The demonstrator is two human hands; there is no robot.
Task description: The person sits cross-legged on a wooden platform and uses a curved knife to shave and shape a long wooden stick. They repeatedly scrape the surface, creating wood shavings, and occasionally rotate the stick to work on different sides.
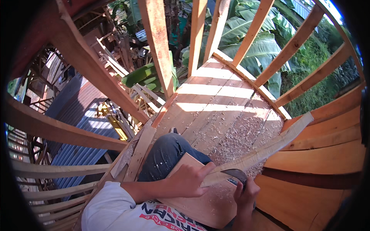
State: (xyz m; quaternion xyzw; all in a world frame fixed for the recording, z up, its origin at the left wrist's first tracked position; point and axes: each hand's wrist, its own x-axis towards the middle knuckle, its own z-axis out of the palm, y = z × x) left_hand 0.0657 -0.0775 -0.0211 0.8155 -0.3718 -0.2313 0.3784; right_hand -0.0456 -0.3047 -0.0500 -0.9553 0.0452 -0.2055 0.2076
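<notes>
My left hand (190,179) is closed around the near end of a long pale wooden strip (269,145) that runs up to the right across the plank floor. My right hand (244,192) grips a dark tool (236,176) pressed against the strip close to my left hand; I cannot tell what kind of tool it is. A flat board (200,204) dusted with shavings lies on my lap under both hands. My knee in dark speckled trousers (167,154) sticks out beyond the board.
Wood shavings (239,134) cover the plank floor (208,100). Upright timber ribs (158,42) stand around the platform, and side planks (327,150) form a wall on the right. Corrugated metal roofing (77,115) lies far below on the left. Banana plants (262,42) grow beyond.
</notes>
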